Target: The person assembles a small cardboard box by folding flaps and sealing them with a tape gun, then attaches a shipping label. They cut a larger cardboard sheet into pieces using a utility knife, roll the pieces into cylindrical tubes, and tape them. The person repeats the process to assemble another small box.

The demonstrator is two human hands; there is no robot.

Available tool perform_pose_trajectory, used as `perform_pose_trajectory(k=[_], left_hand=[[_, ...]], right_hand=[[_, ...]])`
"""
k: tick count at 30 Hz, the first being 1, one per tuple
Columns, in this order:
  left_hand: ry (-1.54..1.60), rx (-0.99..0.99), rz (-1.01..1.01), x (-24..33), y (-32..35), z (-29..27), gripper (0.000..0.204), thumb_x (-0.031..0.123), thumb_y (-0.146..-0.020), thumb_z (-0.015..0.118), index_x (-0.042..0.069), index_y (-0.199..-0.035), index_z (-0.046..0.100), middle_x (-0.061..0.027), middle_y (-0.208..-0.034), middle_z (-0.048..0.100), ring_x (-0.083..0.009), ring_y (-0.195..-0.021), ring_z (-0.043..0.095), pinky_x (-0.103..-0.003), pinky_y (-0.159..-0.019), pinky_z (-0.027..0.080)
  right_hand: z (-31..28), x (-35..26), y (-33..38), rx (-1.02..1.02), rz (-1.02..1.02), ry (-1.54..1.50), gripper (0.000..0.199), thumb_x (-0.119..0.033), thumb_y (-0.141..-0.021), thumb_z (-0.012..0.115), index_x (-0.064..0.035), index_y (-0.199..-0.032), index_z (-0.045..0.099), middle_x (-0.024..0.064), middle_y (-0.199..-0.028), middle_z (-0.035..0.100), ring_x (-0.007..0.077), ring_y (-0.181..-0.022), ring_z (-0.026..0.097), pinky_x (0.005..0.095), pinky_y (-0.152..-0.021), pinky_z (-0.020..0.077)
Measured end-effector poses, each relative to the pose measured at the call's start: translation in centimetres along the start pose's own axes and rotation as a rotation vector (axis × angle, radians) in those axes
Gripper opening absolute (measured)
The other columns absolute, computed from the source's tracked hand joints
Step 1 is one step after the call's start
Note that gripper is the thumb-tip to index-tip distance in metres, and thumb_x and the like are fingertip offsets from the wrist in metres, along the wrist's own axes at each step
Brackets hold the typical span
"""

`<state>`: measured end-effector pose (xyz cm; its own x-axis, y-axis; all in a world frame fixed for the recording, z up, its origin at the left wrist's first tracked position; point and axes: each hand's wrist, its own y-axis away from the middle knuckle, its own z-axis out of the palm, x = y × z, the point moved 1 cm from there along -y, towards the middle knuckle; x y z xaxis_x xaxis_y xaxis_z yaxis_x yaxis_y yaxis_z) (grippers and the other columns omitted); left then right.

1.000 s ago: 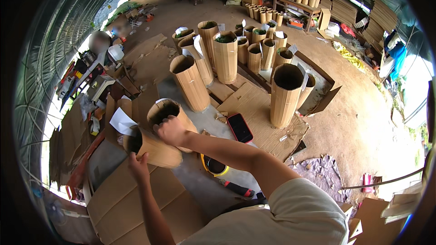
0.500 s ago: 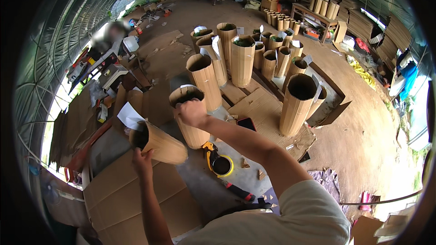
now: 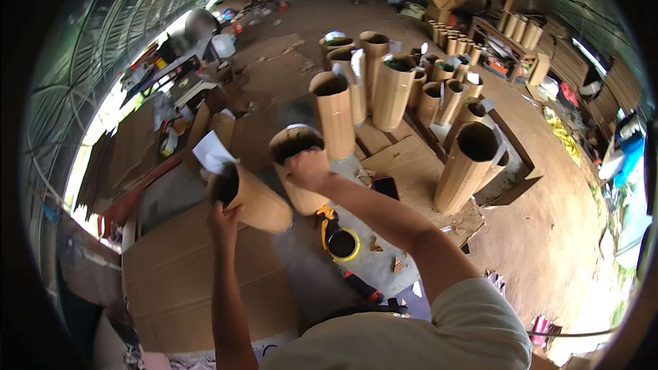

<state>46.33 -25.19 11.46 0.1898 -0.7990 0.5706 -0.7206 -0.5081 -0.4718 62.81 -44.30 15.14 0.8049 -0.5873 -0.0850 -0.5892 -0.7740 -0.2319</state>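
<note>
Head view: the left hand (image 3: pixel 224 220) grips a tilted cardboard tube (image 3: pixel 252 197) by its lower end; the right hand (image 3: pixel 308 168) clasps the rim of an upright tube (image 3: pixel 300 168) on the floor (image 3: pixel 548 246). Likely mid-placing; next, steady uprighting.

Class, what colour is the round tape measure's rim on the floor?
Yellow rim on the round tape measure, head view.
</note>
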Motion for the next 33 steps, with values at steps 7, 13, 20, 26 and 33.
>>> perform_pose_trajectory(k=[7, 13, 20, 26, 33], left_hand=[[0.198, 0.087, -0.238, -5.4, 0.0, -2.8, 0.032, 0.026, -0.067, 0.074, 0.001, -0.074, 0.055, -0.0095, -0.067, 0.062, -0.0173, -0.059, 0.058, -0.031, -0.056, 0.044], [0.44, -0.089, -0.469, -8.7, 1.2, -6.2, 0.023, 0.02, -0.072, 0.072, 0.003, -0.08, 0.058, -0.0015, -0.073, 0.062, -0.0085, -0.064, 0.057, -0.023, -0.055, 0.043], [0.603, -0.025, -0.681, -20.9, 9.6, -9.6, 0.025, 0.019, -0.072, 0.071, 0.002, -0.088, 0.062, -0.001, -0.072, 0.061, -0.0075, -0.062, 0.054, -0.021, -0.056, 0.044], [0.763, -0.192, -0.685, -28.9, 16.8, -6.7, 0.02, 0.016, -0.074, 0.069, 0.001, -0.086, 0.062, 0.0004, -0.073, 0.059, -0.0074, -0.065, 0.054, -0.02, -0.056, 0.044], [0.807, -0.145, -0.544, -32.6, 15.1, -5.8, 0.019, 0.008, -0.078, 0.065, 0.0, -0.094, 0.059, -0.0032, -0.084, 0.062, -0.0095, -0.073, 0.056, -0.024, -0.069, 0.047]], right_hand=[[-3.7, -1.5, 5.8, 0.745, -0.209, -0.366, 0.036, -0.01, -0.062, 0.069, -0.0083, -0.096, 0.057, 0.008, -0.087, 0.056, 0.0265, -0.086, 0.052, 0.0357, -0.075, 0.0437], [4.6, -6.2, 13.1, 0.324, 0.034, -0.814, 0.021, -0.008, -0.072, 0.065, -0.0063, -0.092, 0.058, 0.0102, -0.077, 0.059, 0.0242, -0.065, 0.06, 0.0333, -0.055, 0.0473], [16.0, -11.9, 11.1, -0.155, 0.571, -1.201, 0.052, -0.036, -0.077, 0.065, -0.0052, -0.114, 0.047, 0.0079, -0.089, 0.058, 0.0174, -0.081, 0.057, 0.0325, -0.07, 0.0476], [21.4, -14.5, -0.5, -0.252, 1.092, -1.612, 0.079, -0.062, -0.066, 0.062, -0.0251, -0.13, 0.033, 0.0136, -0.134, 0.026, 0.0418, -0.113, 0.036, 0.0591, -0.085, 0.0375], [23.5, -19.1, -0.8, -0.073, 1.264, -1.757, 0.073, -0.045, -0.065, 0.068, -0.0245, -0.125, 0.032, 0.0103, -0.134, 0.027, 0.0418, -0.108, 0.04, 0.056, -0.084, 0.0406]])
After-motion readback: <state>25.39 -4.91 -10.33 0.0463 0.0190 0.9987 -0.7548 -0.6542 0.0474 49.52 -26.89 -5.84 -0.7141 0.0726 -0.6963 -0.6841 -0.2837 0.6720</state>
